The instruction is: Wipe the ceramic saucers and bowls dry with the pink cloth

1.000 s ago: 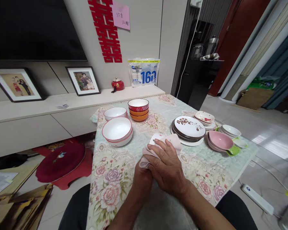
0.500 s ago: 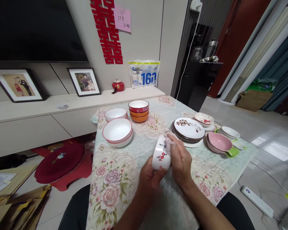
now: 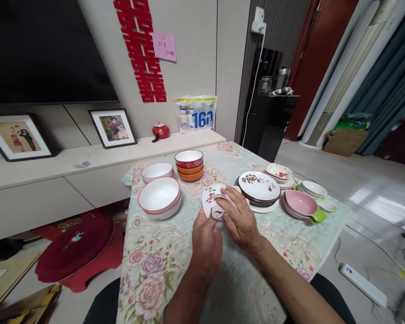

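A white bowl [image 3: 207, 195] with a red and black blossom pattern is held above the table, tilted so its outer side faces me. My left hand [image 3: 206, 234] grips its near edge, thumb up. Against the bowl's side, my right hand [image 3: 241, 220] presses a pale pinkish cloth [image 3: 219, 209], fingers closed over it. Most of the bowl's right part is hidden by the cloth and fingers. To the left stand white bowls with red rims [image 3: 159, 198]. Behind is a stack of orange bowls [image 3: 191, 173] topped by a red one [image 3: 189, 157].
Right of my hands are stacked flowered plates [image 3: 259, 185], pink leaf-handled bowls [image 3: 302, 202], small white bowls [image 3: 312, 188] and patterned square dishes [image 3: 278, 171]. A flowered tablecloth [image 3: 151, 279] covers the table. A red stool [image 3: 76, 247] stands at the left; a power strip [image 3: 362, 284] lies on the floor.
The bowl has turned in my left hand and tipped over further. My right hand and the cloth have moved from its upper right edge onto its side. The view has shifted slightly.
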The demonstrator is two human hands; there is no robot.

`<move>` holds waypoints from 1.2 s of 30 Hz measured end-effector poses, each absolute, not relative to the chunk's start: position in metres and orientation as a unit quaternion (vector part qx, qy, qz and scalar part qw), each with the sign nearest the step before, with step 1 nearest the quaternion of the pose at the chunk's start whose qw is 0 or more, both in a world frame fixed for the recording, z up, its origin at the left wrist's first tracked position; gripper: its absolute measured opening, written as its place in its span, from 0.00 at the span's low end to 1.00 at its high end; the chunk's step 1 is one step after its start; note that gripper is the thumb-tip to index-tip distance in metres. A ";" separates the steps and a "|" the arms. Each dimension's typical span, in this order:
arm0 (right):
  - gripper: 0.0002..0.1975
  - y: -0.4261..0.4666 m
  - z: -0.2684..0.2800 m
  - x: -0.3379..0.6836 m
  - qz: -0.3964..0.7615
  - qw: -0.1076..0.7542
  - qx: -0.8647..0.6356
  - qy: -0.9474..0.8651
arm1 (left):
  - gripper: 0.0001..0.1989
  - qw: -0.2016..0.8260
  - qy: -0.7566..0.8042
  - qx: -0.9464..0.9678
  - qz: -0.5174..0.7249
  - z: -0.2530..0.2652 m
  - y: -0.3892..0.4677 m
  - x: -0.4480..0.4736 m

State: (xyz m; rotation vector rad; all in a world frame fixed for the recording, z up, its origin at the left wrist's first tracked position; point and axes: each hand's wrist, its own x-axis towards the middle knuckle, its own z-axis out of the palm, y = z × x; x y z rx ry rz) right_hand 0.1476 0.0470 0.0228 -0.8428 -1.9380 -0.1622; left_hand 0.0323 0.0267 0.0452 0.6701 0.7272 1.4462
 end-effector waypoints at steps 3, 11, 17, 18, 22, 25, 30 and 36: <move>0.18 0.061 0.028 0.148 -0.056 0.504 -0.342 -0.791 | 0.23 0.651 0.307 0.252 0.647 0.038 0.033 0.036; 0.16 0.083 0.032 0.137 0.122 0.578 -0.444 -0.673 | 0.22 0.595 0.318 0.330 0.660 0.009 0.031 0.033; 0.19 0.080 0.026 0.132 0.204 0.600 -0.503 -0.588 | 0.18 0.553 0.388 0.404 0.617 0.002 0.026 0.028; 0.18 0.076 0.025 0.129 0.164 0.598 -0.497 -0.607 | 0.18 0.550 0.391 0.400 0.620 0.001 0.027 0.027; 0.16 0.057 0.026 0.121 0.007 0.515 -0.414 -0.750 | 0.19 0.564 0.346 0.385 0.644 -0.006 0.033 0.021; 0.16 0.055 0.033 0.125 -0.029 0.459 -0.367 -0.809 | 0.16 0.565 0.332 0.400 0.641 -0.008 0.034 0.017; 0.16 0.072 0.042 0.144 0.094 0.519 -0.399 -0.750 | 0.15 0.576 0.360 0.440 0.587 0.003 0.025 0.016; 0.17 0.070 0.044 0.145 0.131 0.508 -0.443 -0.727 | 0.15 0.570 0.394 0.456 0.558 0.010 0.021 0.013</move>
